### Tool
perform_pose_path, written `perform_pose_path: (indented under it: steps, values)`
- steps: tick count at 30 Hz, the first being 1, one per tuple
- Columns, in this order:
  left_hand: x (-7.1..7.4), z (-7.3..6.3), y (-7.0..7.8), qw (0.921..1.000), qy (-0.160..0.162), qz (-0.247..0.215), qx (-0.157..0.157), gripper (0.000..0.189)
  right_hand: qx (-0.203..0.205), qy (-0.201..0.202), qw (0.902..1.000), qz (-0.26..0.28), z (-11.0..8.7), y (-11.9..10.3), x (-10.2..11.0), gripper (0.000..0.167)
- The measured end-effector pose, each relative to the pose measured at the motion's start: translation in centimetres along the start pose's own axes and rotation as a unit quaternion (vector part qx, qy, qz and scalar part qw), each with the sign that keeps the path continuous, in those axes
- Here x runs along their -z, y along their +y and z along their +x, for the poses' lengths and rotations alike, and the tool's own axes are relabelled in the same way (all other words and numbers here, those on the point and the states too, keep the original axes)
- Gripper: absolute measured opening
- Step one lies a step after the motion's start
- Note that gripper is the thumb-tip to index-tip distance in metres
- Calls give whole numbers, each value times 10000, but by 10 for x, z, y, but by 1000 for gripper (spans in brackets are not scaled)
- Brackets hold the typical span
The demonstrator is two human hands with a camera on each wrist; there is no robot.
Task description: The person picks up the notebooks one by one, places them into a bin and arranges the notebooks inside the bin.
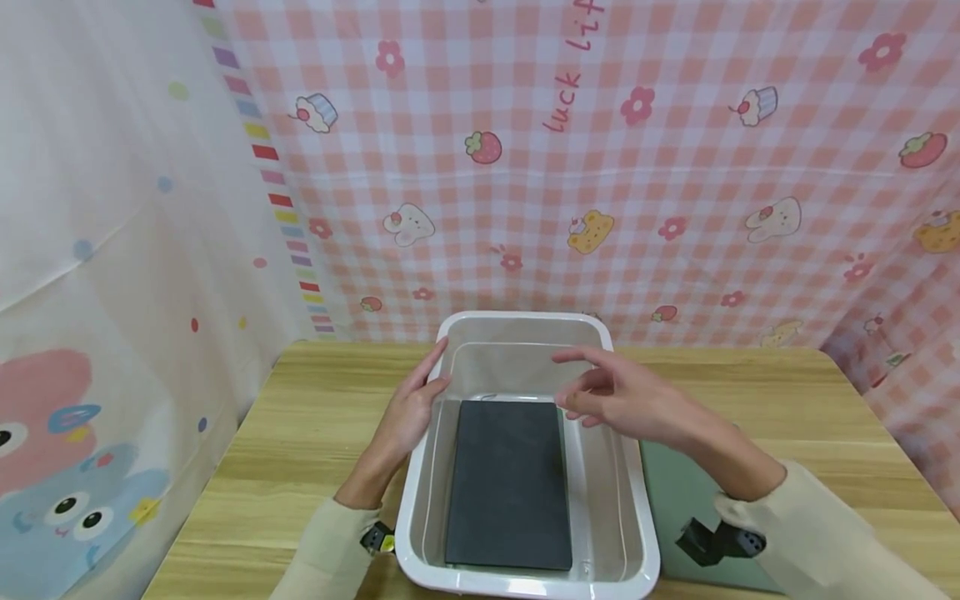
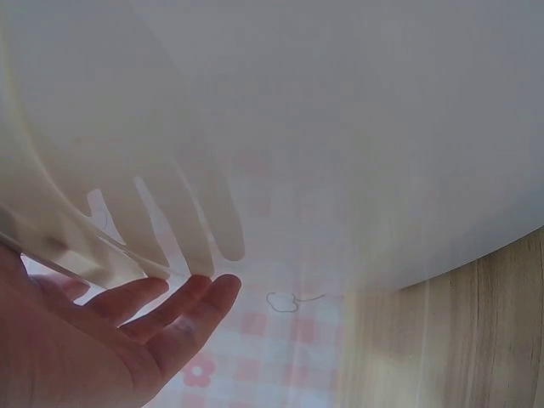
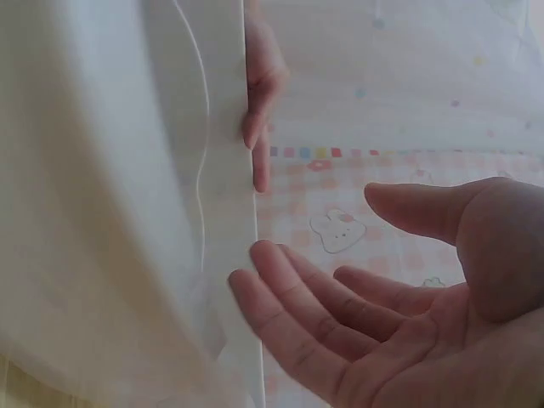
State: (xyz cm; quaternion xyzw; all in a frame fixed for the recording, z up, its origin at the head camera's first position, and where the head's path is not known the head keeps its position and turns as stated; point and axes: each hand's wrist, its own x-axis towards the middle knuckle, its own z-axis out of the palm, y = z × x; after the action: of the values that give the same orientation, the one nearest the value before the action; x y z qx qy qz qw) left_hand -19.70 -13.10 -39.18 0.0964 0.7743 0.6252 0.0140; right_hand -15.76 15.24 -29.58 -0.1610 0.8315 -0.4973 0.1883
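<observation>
A white rectangular plastic tub (image 1: 525, 587) with rounded corners stands on the table. Flat on its floor lies a dark grey rectangular slab (image 1: 510, 483); its exact kind cannot be told. My left hand (image 1: 408, 417) holds the tub's left rim, thumb over the edge. In the left wrist view, the left fingers (image 2: 191, 327) lie against the outer wall, which mirrors them. Over the tub's right side hovers my right hand (image 1: 626, 396), holding nothing. Its fingers are loosely bent and the thumb stands apart, as the right wrist view shows the right hand (image 3: 382, 314).
A dark green flat panel (image 1: 675, 492) lies on the wood-grain table (image 1: 300, 450) right of the tub, partly under my right forearm. Pink checked cloth (image 1: 525, 200) hangs behind the table, and a pale patterned cloth (image 1: 135, 250) hangs on the left.
</observation>
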Motion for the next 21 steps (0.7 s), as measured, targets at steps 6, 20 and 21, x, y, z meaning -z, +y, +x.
perform_pose_path:
  steps: [6, 20, 21]
  values:
    - [0, 0, 0, 10000, -22, -47, 14, 54, 394, 321, 9985, 198, -13, 11, 5, 46]
    - [0, 0, -1, 9998, 9, 184, 40, 53, 1102, 1088, 9863, 574, -43, 54, 9, 36]
    - [1, 0, 0, 9998, -7, 180, 33, 53, 1139, 1103, 9856, 587, -45, 59, 10, 36]
